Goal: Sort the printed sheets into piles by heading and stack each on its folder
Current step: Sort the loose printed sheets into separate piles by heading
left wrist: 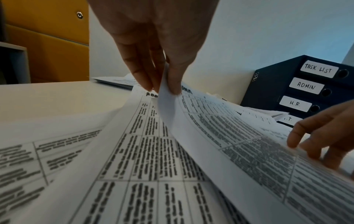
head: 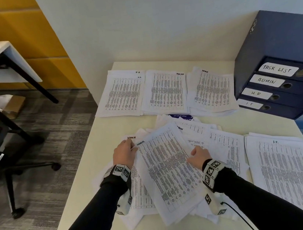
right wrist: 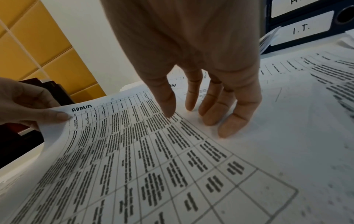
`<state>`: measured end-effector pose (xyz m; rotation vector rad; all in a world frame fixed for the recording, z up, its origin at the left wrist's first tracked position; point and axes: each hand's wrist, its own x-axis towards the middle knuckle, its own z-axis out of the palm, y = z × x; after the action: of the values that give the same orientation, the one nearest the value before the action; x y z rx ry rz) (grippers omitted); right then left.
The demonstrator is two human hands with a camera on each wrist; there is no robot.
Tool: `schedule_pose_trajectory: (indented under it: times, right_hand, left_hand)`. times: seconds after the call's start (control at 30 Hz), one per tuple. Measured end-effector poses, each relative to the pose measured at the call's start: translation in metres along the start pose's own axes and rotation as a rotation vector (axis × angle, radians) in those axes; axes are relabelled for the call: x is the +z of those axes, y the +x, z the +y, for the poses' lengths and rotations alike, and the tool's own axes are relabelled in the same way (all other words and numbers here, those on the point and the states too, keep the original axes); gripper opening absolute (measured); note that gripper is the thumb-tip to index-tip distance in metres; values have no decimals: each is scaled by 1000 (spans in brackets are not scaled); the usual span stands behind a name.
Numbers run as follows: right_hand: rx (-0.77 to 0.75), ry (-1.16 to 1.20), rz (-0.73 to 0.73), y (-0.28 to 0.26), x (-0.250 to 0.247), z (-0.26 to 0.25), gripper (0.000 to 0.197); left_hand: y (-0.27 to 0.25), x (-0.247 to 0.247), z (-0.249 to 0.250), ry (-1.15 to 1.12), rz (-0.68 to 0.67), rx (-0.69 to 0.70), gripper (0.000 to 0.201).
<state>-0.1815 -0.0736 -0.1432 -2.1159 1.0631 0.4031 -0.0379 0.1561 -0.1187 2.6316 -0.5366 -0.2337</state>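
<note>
White printed sheet headed ADMIN [head: 164,163], gridded table text, lies tilted on top of the loose unsorted heap of white printed sheets [head: 207,138] at the near middle of the cream table [head: 228,122]. Judged very light, limp, slick on its neighbours — it curls where lifted, so it wants a corner pinch plus a steadying hand, and it may drag the sheet below along. Left hand [head: 123,152] pinches its top-left corner between thumb and fingers, corner raised off the heap. Right hand [head: 198,156] has fingers fairly straight and slightly spread, tips pressing on paper at the sheet's right edge, holding nothing. Another ADMIN-headed sheet shows just under the left hand. Beyond the heap sit three sorted piles in a row: HR pile [head: 122,93], TASK LIST pile [head: 165,91], ADMIN pile [head: 212,89]; a fourth, the IT pile [head: 285,174], lies at the near right. Stacked dark blue lever-arch folders [head: 281,80] with white labels stand far right — piles not yet on them. Path to the ADMIN pile looks open.
</note>
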Motion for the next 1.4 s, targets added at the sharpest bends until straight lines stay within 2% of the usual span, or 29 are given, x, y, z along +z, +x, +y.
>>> schedule_pose_trajectory:
  times: [0.17,0.27,0.43,0.53,0.63,0.77,0.9,1.03,1.13,1.2,1.4]
  right_hand:
    - [-102,-68,59,1,-5,-7,24]
    - [-113,-98,53,1,-5,-10,23]
    - [-100,-119,40,3,-4,-12,24]
    - [-122,-73,81,4,-6,-18,31]
    - [-124,-42,53,7,-6,-23,40]
    - [-82,-134,39,9,-2,-26,48]
    - [-8,-188,68,5,13,-27,65]
    - [32,-189,105,4,20,-29,83]
    - [36,-215,70,5,16,-29,85]
    - [39,-227,52,5,14,-28,78]
    - [-11,-114,139,-3,15,-26,70]
  left_hand:
    - [-2,-4,3,-6,-26,23,11]
    - [-3,-6,2,79,-10,85,17]
    - [-8,-11,-3,101,99,184,17]
    - [-10,-13,-2,73,-10,170,21]
    - [-11,-11,-1,-13,-91,128,22]
    - [-16,-4,-4,-14,-108,21,16]
    - [-23,-1,0,45,-137,-126,31]
    - [-28,-1,4,122,-87,-130,34]
    - [-31,0,5,145,-92,-136,33]
    - [-33,1,6,148,-114,-134,34]
    - [-38,4,10,147,-71,-36,29]
